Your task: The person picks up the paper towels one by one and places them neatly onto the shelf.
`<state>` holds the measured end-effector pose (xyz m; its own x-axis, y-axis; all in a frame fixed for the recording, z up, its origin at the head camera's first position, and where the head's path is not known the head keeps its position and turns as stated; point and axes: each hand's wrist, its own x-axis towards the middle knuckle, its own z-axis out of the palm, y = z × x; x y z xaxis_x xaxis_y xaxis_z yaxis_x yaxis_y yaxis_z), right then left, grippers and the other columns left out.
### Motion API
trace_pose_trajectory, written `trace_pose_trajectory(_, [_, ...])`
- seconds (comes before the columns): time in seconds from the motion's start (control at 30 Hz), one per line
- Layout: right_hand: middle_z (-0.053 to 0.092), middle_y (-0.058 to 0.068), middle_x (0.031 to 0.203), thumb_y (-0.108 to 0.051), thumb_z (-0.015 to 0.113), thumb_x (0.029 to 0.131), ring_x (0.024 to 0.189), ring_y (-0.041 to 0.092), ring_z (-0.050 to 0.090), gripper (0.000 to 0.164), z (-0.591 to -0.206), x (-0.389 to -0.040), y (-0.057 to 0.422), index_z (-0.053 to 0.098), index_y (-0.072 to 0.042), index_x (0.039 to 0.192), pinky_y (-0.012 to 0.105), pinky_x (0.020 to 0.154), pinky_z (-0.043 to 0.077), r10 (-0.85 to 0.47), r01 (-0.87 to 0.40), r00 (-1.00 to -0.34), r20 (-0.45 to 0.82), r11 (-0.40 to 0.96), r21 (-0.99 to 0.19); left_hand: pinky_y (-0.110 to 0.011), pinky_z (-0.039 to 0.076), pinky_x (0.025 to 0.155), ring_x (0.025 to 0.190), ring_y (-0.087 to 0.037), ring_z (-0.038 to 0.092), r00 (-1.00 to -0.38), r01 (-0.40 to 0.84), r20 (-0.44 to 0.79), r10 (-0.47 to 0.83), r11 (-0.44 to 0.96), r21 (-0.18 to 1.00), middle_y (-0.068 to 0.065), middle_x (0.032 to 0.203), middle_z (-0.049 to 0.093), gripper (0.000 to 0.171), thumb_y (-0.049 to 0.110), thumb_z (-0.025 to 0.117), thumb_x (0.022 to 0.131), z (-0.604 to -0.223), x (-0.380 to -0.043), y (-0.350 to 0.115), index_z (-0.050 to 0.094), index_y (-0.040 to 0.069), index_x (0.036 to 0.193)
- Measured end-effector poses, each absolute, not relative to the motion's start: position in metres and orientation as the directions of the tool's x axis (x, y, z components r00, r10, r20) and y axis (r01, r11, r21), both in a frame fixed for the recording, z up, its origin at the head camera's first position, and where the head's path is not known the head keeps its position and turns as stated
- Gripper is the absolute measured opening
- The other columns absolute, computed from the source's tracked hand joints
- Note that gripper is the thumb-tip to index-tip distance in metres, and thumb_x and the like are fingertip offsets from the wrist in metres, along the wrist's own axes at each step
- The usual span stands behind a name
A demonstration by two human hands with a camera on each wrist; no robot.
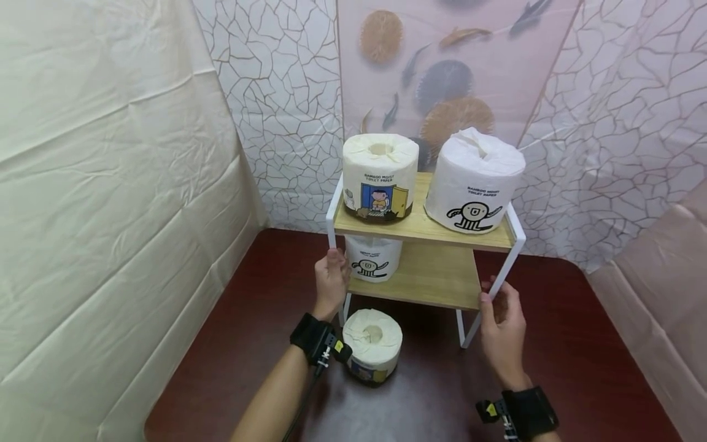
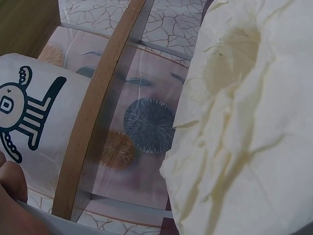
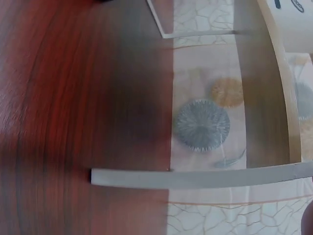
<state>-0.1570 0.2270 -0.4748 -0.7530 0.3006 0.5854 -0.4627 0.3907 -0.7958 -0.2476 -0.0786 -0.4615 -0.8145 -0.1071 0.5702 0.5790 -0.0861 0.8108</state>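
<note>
A two-tier shelf (image 1: 436,276) with wooden boards and white metal legs stands on the table. My left hand (image 1: 331,282) grips its left leg, next to a white toilet paper roll (image 1: 375,258) on the lower board. On the other side, my right hand (image 1: 504,328) holds the right leg near the lower board's corner. The upper board carries a cream toilet paper roll (image 1: 380,178) at left and a larger white roll (image 1: 475,181) at right. Below, another cream roll (image 1: 372,344) rests on the table by my left wrist.
The dark red tabletop (image 1: 221,368) reaches out on both sides of the shelf. Cream cloth (image 1: 138,184) hangs at left, with beige cloth (image 1: 663,276) at right. Behind the shelf is a crackle-patterned sheet (image 1: 282,110) with a pink fish panel (image 1: 420,37).
</note>
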Motion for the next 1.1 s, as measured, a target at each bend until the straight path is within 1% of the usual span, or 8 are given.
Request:
trace_pose_trajectory(0.1, [0.051,-0.009,0.128,0.013,0.060,0.100,0.111,0.006,0.056,0.047,-0.477,-0.155,0.229,0.048,0.007,0.146,0.014,0.091,0.044,0.291,-0.492,-0.708,0.644,0.451,-0.745,-0.025,0.021,0.041,0.042,-0.008,0.024,-0.815,0.578,0.569,-0.109,-0.088,0.811,0.007,0.053,0.029,0.070,0.071,0.035,0.105,-0.461,-0.247,-0.079,0.036,0.010,0.070])
trace_pose_trajectory(0.27, [0.046,0.001,0.134,0.018,0.062,0.093,0.115,0.003,0.048,0.052,-0.482,-0.152,0.233,0.050,0.011,0.143,0.015,0.096,0.040,0.263,-0.548,-0.591,0.762,0.563,-0.619,-0.025,0.022,0.041,0.042,-0.009,0.026,-0.824,0.564,0.556,-0.107,-0.064,0.823,0.007,0.053,0.029,0.069,0.072,0.034,0.105,-0.461,-0.246,-0.080,0.037,0.013,0.069])
trace_pose_trajectory(0.37, [0.049,0.013,0.129,0.002,0.062,0.099,0.120,0.003,0.042,0.044,-0.487,-0.148,0.232,0.052,0.012,0.140,0.016,0.099,0.034,0.201,-0.568,-0.551,0.810,0.621,-0.541,-0.025,0.021,0.041,0.042,-0.009,0.025,-0.825,0.560,0.551,-0.126,-0.052,0.827,0.007,0.052,0.029,0.069,0.072,0.034,0.105,-0.461,-0.245,-0.082,0.036,0.014,0.068])
trace_pose_trajectory(0.5, [0.048,0.035,0.127,-0.029,0.056,0.109,0.123,0.026,0.044,0.052,-0.491,-0.143,0.229,0.054,0.014,0.138,0.020,0.107,0.026,0.074,-0.603,-0.520,0.851,0.675,-0.426,-0.025,0.021,0.041,0.042,-0.008,0.024,-0.833,0.548,0.538,-0.128,-0.054,0.835,0.008,0.052,0.029,0.068,0.071,0.033,0.106,-0.463,-0.242,-0.084,0.035,0.016,0.067])
trace_pose_trajectory(0.63, [0.052,0.036,0.128,-0.037,0.053,0.111,0.114,0.046,0.045,0.056,-0.492,-0.141,0.226,0.057,0.014,0.134,0.030,0.100,0.025,-0.038,-0.636,-0.487,0.873,0.700,-0.325,-0.025,0.022,0.042,0.042,-0.008,0.026,-0.837,0.543,0.534,-0.119,-0.061,0.838,0.009,0.053,0.030,0.067,0.070,0.032,0.107,-0.464,-0.241,-0.084,0.037,0.015,0.069])
trace_pose_trajectory(0.77, [0.056,0.033,0.124,-0.034,0.053,0.111,0.108,0.046,0.049,0.051,-0.491,-0.142,0.223,0.060,0.012,0.130,0.038,0.089,0.027,-0.114,-0.668,-0.443,0.889,0.703,-0.243,-0.024,0.022,0.042,0.043,-0.008,0.026,-0.835,0.546,0.535,-0.127,-0.075,0.834,0.008,0.053,0.030,0.069,0.070,0.032,0.107,-0.465,-0.241,-0.083,0.037,0.013,0.069])
trace_pose_trajectory(0.93, [0.060,0.031,0.117,-0.031,0.054,0.110,0.103,0.045,0.051,0.046,-0.490,-0.144,0.219,0.063,0.012,0.125,0.036,0.092,0.030,-0.161,-0.715,-0.371,0.914,0.678,-0.171,-0.025,0.022,0.042,0.043,-0.010,0.026,-0.827,0.557,0.547,-0.128,-0.061,0.828,0.006,0.053,0.030,0.070,0.070,0.032,0.107,-0.464,-0.245,-0.079,0.036,0.012,0.069])
trace_pose_trajectory(1.1, [0.060,0.028,0.117,-0.031,0.052,0.112,0.103,0.042,0.053,0.046,-0.491,-0.144,0.217,0.063,0.011,0.125,0.042,0.086,0.033,-0.225,-0.737,-0.384,0.895,0.659,-0.150,-0.025,0.023,0.043,0.044,-0.010,0.027,-0.815,0.572,0.561,-0.145,-0.044,0.819,0.006,0.054,0.030,0.070,0.069,0.030,0.107,-0.464,-0.244,-0.076,0.036,0.012,0.070])
